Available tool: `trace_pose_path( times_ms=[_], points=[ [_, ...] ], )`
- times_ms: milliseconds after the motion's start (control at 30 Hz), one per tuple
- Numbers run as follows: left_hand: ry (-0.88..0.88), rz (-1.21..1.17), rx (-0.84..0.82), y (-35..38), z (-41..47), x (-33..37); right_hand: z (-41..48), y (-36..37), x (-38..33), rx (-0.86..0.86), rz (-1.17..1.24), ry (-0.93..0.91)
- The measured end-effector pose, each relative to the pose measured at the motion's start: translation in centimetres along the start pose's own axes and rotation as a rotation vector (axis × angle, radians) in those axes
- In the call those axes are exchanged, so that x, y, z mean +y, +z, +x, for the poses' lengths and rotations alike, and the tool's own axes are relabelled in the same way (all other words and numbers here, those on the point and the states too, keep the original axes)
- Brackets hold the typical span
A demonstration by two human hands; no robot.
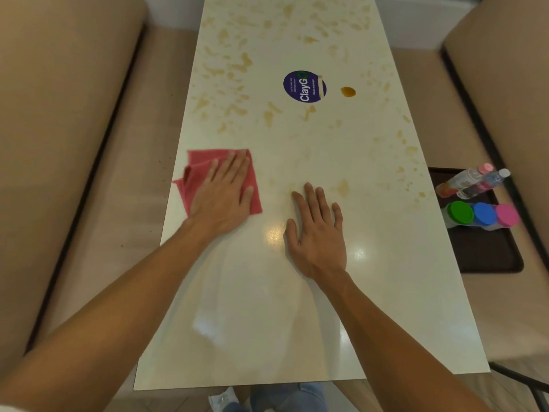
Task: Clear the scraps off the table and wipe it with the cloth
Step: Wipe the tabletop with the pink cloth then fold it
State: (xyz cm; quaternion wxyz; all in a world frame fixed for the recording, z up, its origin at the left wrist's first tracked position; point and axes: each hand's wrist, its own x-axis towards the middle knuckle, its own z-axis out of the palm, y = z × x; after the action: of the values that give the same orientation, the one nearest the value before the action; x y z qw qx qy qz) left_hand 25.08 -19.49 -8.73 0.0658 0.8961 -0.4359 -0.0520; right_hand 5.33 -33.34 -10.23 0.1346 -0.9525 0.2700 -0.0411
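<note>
A long cream table (297, 322) runs away from me, smeared with tan stains over its far half. My left hand (221, 194) presses flat, fingers straight, on a folded pink cloth (202, 168) near the table's left edge. My right hand (318, 233) rests flat on the bare tabletop beside it, fingers spread, holding nothing. A small brown blob (348, 91) lies to the right of a round purple sticker (304, 86) at mid-table. The near part of the table looks glossy.
Beige bench seats (59, 114) flank the table on both sides. On the right seat a dark tray (490, 257) holds two plastic bottles (472, 181) and three containers with green, blue and pink lids (484, 214). My legs show under the near edge.
</note>
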Motion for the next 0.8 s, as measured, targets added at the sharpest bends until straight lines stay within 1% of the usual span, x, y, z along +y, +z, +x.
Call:
trace_pose_path(
  times_ms=[67, 133, 233, 300, 367, 433, 533, 600, 633, 667, 733, 800],
  points=[
    [0.080, 0.009, 0.012, 0.3, -3.3, -0.8, 0.0, 0.1, 0.0, 0.005, 0.009, -0.004],
    [0.079, -0.005, 0.011, 0.0, -5.2, -2.5, 0.0, 0.0, 0.2, 0.000, 0.027, -0.006],
    [-0.070, 0.012, 0.021, -0.3, -3.7, -3.4, -0.2, -0.7, 0.6, 0.027, 0.154, -0.004],
    [-0.177, 0.008, 0.022, -0.3, -1.0, -2.5, -0.3, -1.6, 1.9, 0.088, 0.220, 0.049],
    [-0.238, 0.007, 0.025, -0.1, 1.2, -0.9, -0.2, -2.4, 4.4, 0.133, 0.166, 0.143],
    [-0.230, 0.001, 0.016, 0.0, 1.9, 0.9, 0.3, -2.9, 7.3, 0.113, 0.073, 0.206],
    [-0.086, -0.013, 0.002, 0.2, -1.0, 2.7, 0.7, -2.9, 9.7, 0.034, -0.034, 0.187],
    [0.001, -0.031, -0.001, 0.3, -3.7, 1.8, 0.8, -2.7, 9.9, 0.017, -0.053, 0.180],
    [0.013, -0.026, 0.001, 0.2, -4.4, 0.7, 0.8, -2.8, 9.8, 0.017, -0.055, 0.185],
    [-0.001, -0.014, 0.012, 0.1, -4.4, -0.4, 0.8, -2.8, 9.7, 0.019, -0.058, 0.190],
    [-0.087, 0.010, 0.036, -0.1, -2.4, -1.7, 0.9, -2.8, 9.7, 0.013, -0.066, 0.197],
    [-0.166, 0.012, 0.044, -0.1, 1.0, -1.3, 1.0, -2.9, 9.7, 0.008, -0.062, 0.201]
  ],
)
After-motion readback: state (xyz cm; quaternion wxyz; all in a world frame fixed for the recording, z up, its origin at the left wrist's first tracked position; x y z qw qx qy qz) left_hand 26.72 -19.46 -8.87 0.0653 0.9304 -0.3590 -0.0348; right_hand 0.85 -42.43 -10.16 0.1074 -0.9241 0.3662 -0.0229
